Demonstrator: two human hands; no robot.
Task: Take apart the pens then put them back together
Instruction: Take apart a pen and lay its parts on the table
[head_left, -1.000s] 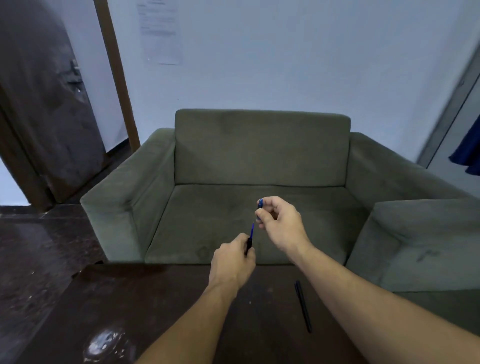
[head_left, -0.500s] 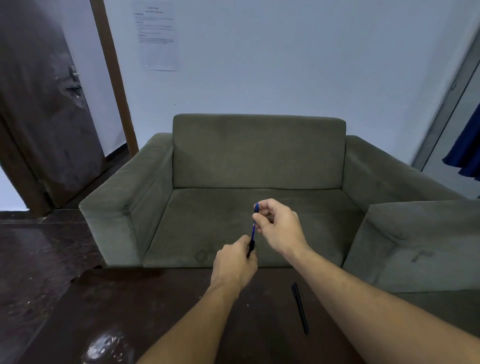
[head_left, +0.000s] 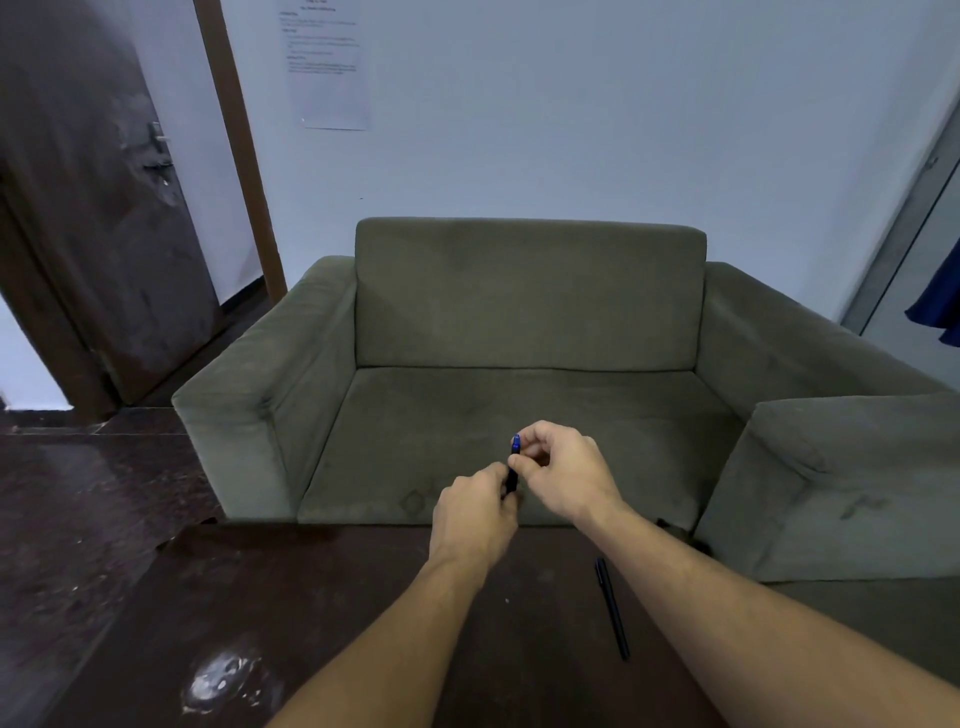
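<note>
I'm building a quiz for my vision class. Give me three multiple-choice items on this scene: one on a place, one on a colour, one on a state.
1. Where does the black pen lie?
A) in a cup
B) on a shelf
C) on the table

2. What colour is the top of the held pen?
A) blue
B) red
C) yellow

3. What is the right hand doing?
A) resting flat
B) pinching the held pen's top
C) hanging idle

Key:
1. C, it lies flat on the dark tabletop.
2. A, its tip shows blue above the hand.
3. B, the thumb and forefinger close on it.
</note>
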